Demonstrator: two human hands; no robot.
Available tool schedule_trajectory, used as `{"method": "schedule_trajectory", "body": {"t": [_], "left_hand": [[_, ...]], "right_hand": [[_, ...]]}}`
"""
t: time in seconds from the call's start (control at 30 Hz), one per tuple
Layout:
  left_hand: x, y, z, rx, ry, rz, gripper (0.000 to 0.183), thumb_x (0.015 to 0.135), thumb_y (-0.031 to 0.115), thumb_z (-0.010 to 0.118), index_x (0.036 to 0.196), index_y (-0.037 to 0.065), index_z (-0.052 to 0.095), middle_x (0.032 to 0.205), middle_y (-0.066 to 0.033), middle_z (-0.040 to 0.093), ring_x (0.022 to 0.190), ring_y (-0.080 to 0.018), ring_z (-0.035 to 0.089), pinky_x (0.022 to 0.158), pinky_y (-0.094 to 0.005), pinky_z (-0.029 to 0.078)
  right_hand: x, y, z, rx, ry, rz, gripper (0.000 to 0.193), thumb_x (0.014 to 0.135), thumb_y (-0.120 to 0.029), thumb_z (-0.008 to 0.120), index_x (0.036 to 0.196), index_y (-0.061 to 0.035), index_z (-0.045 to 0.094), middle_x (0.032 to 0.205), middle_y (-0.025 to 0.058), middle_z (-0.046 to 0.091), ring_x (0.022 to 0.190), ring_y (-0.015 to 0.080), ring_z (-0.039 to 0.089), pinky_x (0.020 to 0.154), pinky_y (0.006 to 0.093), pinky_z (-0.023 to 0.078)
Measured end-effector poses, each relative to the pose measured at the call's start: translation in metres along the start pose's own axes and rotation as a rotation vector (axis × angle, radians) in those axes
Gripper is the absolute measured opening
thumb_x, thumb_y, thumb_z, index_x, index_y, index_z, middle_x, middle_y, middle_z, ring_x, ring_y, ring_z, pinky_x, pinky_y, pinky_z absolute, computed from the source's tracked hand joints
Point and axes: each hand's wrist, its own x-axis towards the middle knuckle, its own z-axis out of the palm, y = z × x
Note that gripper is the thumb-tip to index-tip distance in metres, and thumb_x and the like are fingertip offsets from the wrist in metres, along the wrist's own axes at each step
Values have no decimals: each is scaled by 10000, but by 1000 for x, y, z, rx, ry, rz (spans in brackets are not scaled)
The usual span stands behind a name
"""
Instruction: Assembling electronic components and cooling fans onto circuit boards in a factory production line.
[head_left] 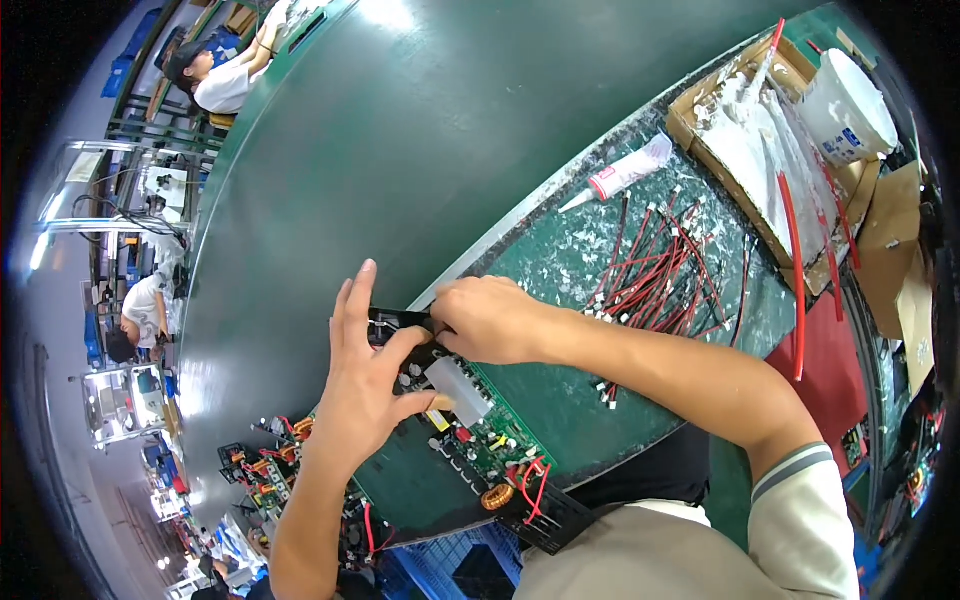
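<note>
My left hand (362,392) is spread wide, index finger near the black end piece (408,317), thumb over the circuit board (484,458) on the green table (535,388) before me. The board looks stiff, fairly light, its parts fragile; I'd hold its edges. My right hand (492,318) curls at that end; whether it pinches anything, I can't tell. Red wires (668,270) lie farther right.

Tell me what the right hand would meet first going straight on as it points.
Probably the black part at the circuit board's far end, right by its fingertips, though the left hand's fingers are close too; depth is unclear.
</note>
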Motion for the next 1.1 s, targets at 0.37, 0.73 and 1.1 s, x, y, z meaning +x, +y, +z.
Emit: {"method": "schedule_trajectory", "body": {"t": [0.37,0.73,1.1], "left_hand": [[0,-1,5,-4,58,-55,637,500,156,933,1089,107,695,1628,-203,101,1454,-411,281,1140,-486,352],[-2,2,4,-39,34,-85,606,541,155,921,1098,97,688,1636,-178,89,1459,-434,245,1133,-506,361],[-5,-1,8,8,88,-20,630,524,203,915,1088,51,681,1621,-227,131,1448,-422,297,1131,-481,343]], "right_hand": [[5,-4,-5,-22,30,-4,161,771,-145,617,828,-42,726,841,184,703,836,386,678,747,485,534],[3,-15,-10,-73,-6,38,161,788,-142,621,841,-37,732,858,210,702,868,395,683,777,489,537],[3,-12,-5,17,-5,126,180,790,-138,649,912,-57,752,940,198,718,934,380,690,808,460,546]]}}
